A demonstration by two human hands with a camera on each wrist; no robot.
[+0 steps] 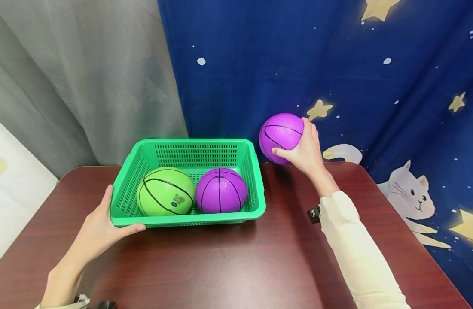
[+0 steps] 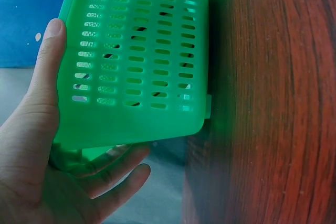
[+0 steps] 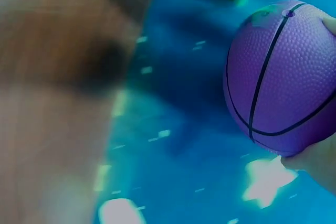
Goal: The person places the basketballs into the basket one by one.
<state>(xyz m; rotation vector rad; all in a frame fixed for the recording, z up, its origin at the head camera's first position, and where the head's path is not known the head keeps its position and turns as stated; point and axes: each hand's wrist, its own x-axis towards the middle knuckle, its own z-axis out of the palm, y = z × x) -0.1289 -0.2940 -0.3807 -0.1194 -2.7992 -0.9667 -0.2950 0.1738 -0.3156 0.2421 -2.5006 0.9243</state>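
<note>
A green plastic basket [image 1: 187, 221] with slotted walls sits on the table, holding a light green ball [image 1: 166, 192] and a purple ball [image 1: 221, 191] side by side. My left hand [image 1: 99, 229] grips its near left corner, thumb along the front wall. In the left wrist view, the thumb lies against the basket wall [image 2: 131, 124] while the other fingers reach round the corner, partly hidden. To the right of the basket, my right hand [image 1: 306, 148] holds a second purple ball [image 1: 281, 134] with black lines, raised above the table's far edge. The right wrist view shows this purple ball [image 3: 283, 77] between thumb and fingers.
The dark red wooden table [image 1: 221, 266] has rounded far corners. Behind it hang a grey curtain [image 1: 124, 77] and a blue curtain [image 1: 259, 56] with stars and a white cat. A white surface [image 1: 12, 193] stands at the left.
</note>
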